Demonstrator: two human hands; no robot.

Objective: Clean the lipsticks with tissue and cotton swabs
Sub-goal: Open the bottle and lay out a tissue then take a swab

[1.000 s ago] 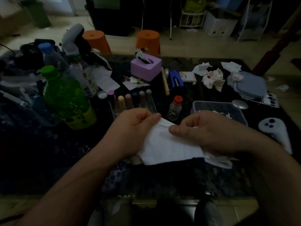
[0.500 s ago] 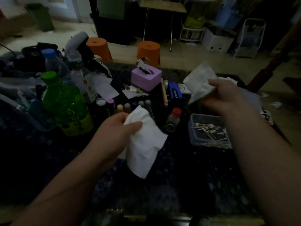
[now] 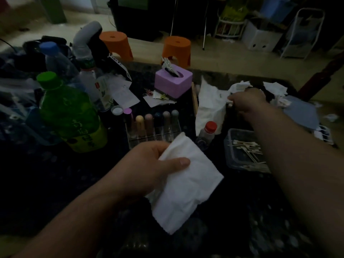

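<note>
In the head view, the left hand (image 3: 149, 164) grips a folded tissue (image 3: 186, 187) between thumb and curled fingers (image 3: 178, 162), low over the dark table (image 3: 55, 183). The right hand (image 3: 247, 103) is stretched out to the far right and pinches the edge of a second tissue (image 3: 210, 107). The lipsticks (image 3: 154, 121) stand side by side in a clear rack (image 3: 149, 140) just beyond the left hand, and neither hand touches them. The cotton swabs (image 3: 245, 148) lie untouched in a clear box (image 3: 229, 161) under the right forearm. Wiping looks not yet begun for this round. The crumpled tissues (image 3: 240, 85) at the far edge hint at some cleaning already done, but which lipsticks are clean cannot be told in this dim light. A red-capped bottle (image 3: 206, 133) stands close beside the rack and could be knocked on a reach. A large green bottle (image 3: 68, 112) crowds the rack's left side, and a purple tissue box (image 3: 173, 81) sits behind it.
</note>
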